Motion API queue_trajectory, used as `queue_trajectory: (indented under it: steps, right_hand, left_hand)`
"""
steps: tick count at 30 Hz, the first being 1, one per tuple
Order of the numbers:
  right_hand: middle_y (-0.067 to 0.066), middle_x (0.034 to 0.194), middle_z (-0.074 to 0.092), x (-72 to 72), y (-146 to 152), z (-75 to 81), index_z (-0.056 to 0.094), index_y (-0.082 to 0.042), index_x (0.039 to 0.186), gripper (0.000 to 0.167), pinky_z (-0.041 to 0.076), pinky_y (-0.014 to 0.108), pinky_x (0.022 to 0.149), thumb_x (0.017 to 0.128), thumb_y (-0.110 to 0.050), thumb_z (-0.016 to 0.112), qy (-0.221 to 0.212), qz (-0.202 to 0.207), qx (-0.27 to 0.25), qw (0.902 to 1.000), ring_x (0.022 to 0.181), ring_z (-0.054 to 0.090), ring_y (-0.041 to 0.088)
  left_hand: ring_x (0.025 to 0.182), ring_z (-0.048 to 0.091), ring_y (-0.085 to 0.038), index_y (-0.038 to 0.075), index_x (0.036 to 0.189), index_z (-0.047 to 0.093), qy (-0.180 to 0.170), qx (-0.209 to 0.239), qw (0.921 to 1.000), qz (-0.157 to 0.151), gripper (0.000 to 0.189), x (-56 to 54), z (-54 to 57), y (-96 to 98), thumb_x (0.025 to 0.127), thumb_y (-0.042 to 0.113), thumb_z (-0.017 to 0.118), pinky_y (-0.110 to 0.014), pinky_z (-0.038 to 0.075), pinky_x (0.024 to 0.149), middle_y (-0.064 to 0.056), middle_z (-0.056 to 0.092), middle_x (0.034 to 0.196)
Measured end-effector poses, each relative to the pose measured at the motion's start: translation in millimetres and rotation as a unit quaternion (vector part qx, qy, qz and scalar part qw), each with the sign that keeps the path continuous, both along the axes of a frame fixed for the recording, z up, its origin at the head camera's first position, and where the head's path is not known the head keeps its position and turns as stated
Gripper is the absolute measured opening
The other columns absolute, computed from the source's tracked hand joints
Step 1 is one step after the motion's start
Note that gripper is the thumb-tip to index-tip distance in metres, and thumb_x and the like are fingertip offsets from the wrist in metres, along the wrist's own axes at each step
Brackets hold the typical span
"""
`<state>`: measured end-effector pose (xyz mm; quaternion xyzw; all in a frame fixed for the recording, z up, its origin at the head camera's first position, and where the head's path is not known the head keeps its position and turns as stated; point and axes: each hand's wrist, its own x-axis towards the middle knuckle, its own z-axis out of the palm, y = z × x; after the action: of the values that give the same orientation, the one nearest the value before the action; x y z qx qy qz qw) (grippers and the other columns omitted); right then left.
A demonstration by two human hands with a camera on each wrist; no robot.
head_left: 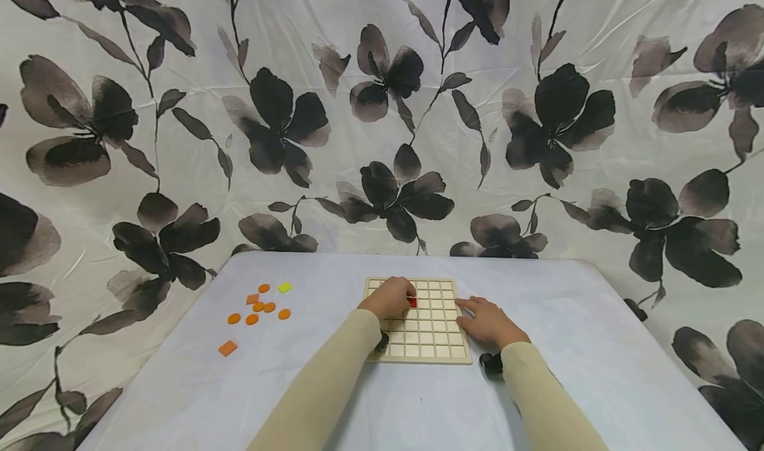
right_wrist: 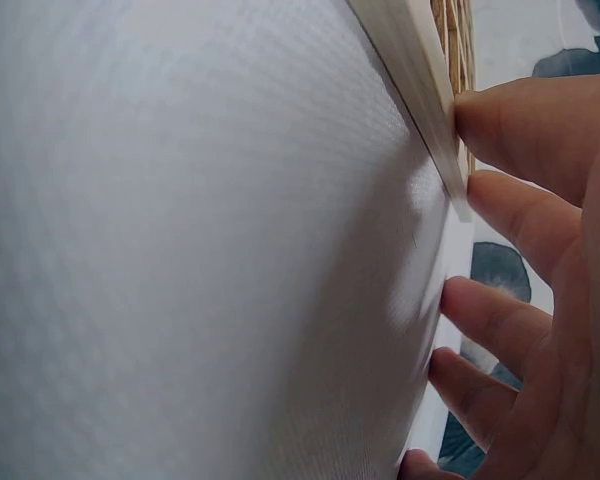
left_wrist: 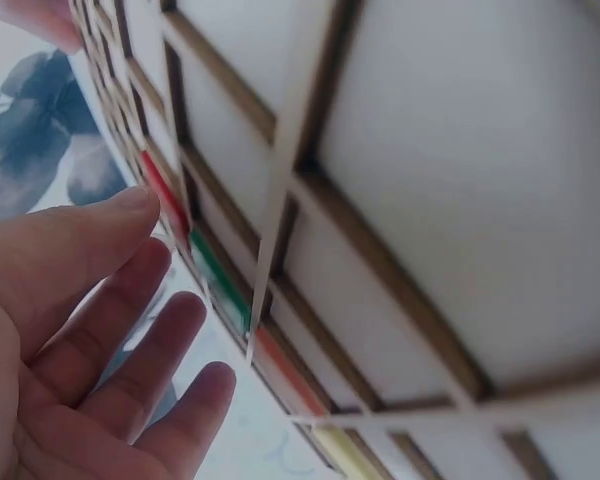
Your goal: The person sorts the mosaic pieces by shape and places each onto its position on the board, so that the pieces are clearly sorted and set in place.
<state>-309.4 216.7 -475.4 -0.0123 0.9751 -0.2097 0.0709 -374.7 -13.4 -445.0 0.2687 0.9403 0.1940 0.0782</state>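
A pale wooden grid board (head_left: 438, 351) lies on the table. Over its upper left part is my left hand (head_left: 390, 297), its fingertips at a red tile (head_left: 412, 302). In the left wrist view the thumb tip is against or just beside that red tile, which sits among the cells; the index finger is mostly hidden. Along the same row show a green tile (left_wrist: 220, 280), an orange tile (left_wrist: 290, 370) and a yellow tile (left_wrist: 348, 452). My right hand (head_left: 486, 322) rests at the board's right edge, thumb and forefinger touching the rim, the other fingers spread over the tabletop.
Left of the board, several orange round pieces (head_left: 252, 319) lie loose, with an orange square tile (head_left: 227, 348) and a yellow-green square tile (head_left: 284, 287) near them. A white cloth covers the table (head_left: 179, 398). Behind it hangs a floral curtain (head_left: 334, 166).
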Motion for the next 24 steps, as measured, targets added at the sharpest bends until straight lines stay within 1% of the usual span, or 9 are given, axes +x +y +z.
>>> queue_trajectory:
  steps: [2, 4, 6, 10, 12, 14, 20, 22, 24]
  right_hand:
    - [0.02, 0.153, 0.035, 0.5, -0.1, 1.4, 0.044, -0.019, 0.146, 0.053, 0.026, 0.066, 0.109, 0.097, -0.036, 0.051, -0.001, 0.001, -0.002, 1.0, 0.139, 0.031, 0.048]
    - [0.02, 0.153, 0.034, 0.8, -0.2, 2.0, 0.044, -0.019, 0.146, 0.053, 0.026, 0.066, 0.109, 0.097, -0.036, 0.051, -0.001, 0.002, -0.002, 1.0, 0.139, 0.031, 0.048]
    - [0.02, 0.153, 0.034, 0.7, -0.1, 1.9, 0.044, -0.018, 0.146, 0.053, 0.026, 0.066, 0.109, 0.097, -0.036, 0.05, -0.001, 0.004, 0.0, 1.0, 0.139, 0.031, 0.048]
    - [0.02, 0.153, 0.034, 0.7, -0.1, 1.1, 0.043, -0.018, 0.147, 0.053, 0.026, 0.066, 0.109, 0.097, -0.035, 0.05, -0.003, 0.006, 0.001, 1.0, 0.139, 0.031, 0.048]
    - [0.02, 0.153, 0.034, 1.2, -0.3, 1.6, 0.043, -0.018, 0.147, 0.053, 0.025, 0.066, 0.11, 0.097, -0.035, 0.05, -0.004, 0.006, 0.0, 1.0, 0.139, 0.03, 0.048]
    - [0.021, 0.153, 0.034, 1.4, -0.8, 1.6, 0.043, -0.018, 0.147, 0.053, 0.025, 0.066, 0.11, 0.097, -0.035, 0.05, -0.004, 0.006, 0.001, 1.0, 0.139, 0.031, 0.049]
    - [0.021, 0.153, 0.034, 1.7, -2.0, 1.2, 0.044, -0.019, 0.146, 0.053, 0.026, 0.066, 0.109, 0.097, -0.036, 0.05, -0.005, 0.001, -0.001, 1.0, 0.139, 0.03, 0.049]
    - [0.02, 0.153, 0.034, 1.4, -2.0, 0.8, 0.043, -0.019, 0.147, 0.053, 0.026, 0.066, 0.109, 0.097, -0.036, 0.05, -0.005, 0.0, 0.0, 1.0, 0.139, 0.03, 0.049]
    - [0.021, 0.153, 0.034, 0.8, -1.8, 0.6, 0.043, -0.019, 0.147, 0.053, 0.026, 0.066, 0.109, 0.097, -0.036, 0.05, -0.005, -0.001, 0.003, 1.0, 0.139, 0.03, 0.049]
  left_hand:
    - [0.114, 0.06, -0.022, 0.009, 0.118, 0.069, -0.007, 0.006, 1.0, 0.004, 0.032, -0.3, 1.0, -3.7, 0.089, 0.0, 0.058, -0.036, 0.049, 0.095, -0.006, 0.067, 0.119]
    - [0.122, 0.057, -0.025, 0.008, 0.124, 0.066, -0.015, 0.013, 0.9998, 0.007, 0.036, -0.5, 1.6, -7.8, 0.09, 0.003, 0.057, -0.038, 0.048, 0.1, -0.008, 0.064, 0.126]
    - [0.123, 0.055, -0.026, 0.009, 0.126, 0.064, -0.024, 0.024, 0.9994, 0.01, 0.036, -0.5, 1.1, -12.5, 0.091, 0.006, 0.057, -0.039, 0.047, 0.1, -0.009, 0.063, 0.128]
    - [0.118, 0.056, -0.025, 0.009, 0.127, 0.063, -0.032, 0.044, 0.9984, 0.016, 0.034, 2.8, 0.7, -21.8, 0.093, 0.015, 0.059, -0.041, 0.048, 0.098, -0.009, 0.063, 0.124]
    - [0.115, 0.058, -0.025, 0.008, 0.127, 0.063, -0.029, 0.049, 0.9983, 0.015, 0.035, 4.5, -0.2, -26.3, 0.093, 0.019, 0.061, -0.041, 0.048, 0.097, -0.009, 0.064, 0.121]
    - [0.111, 0.06, -0.024, 0.008, 0.126, 0.063, -0.02, 0.052, 0.9984, 0.01, 0.037, 5.3, -2.0, -31.2, 0.092, 0.022, 0.063, -0.041, 0.049, 0.095, -0.01, 0.065, 0.119]
    - [0.107, 0.064, -0.024, 0.006, 0.125, 0.063, -0.013, 0.078, 0.9968, -0.004, 0.039, 9.8, -1.4, -47.6, 0.091, 0.026, 0.065, -0.04, 0.051, 0.093, -0.01, 0.064, 0.12]
    - [0.108, 0.064, -0.025, 0.006, 0.124, 0.063, -0.008, 0.086, 0.9963, -0.005, 0.038, 10.7, -0.9, -52.8, 0.091, 0.026, 0.065, -0.04, 0.051, 0.092, -0.01, 0.064, 0.121]
    - [0.109, 0.063, -0.025, 0.007, 0.123, 0.064, -0.002, 0.089, 0.9961, 0.0, 0.036, 11.4, -0.6, -57.6, 0.092, 0.025, 0.064, -0.041, 0.051, 0.092, -0.009, 0.064, 0.122]
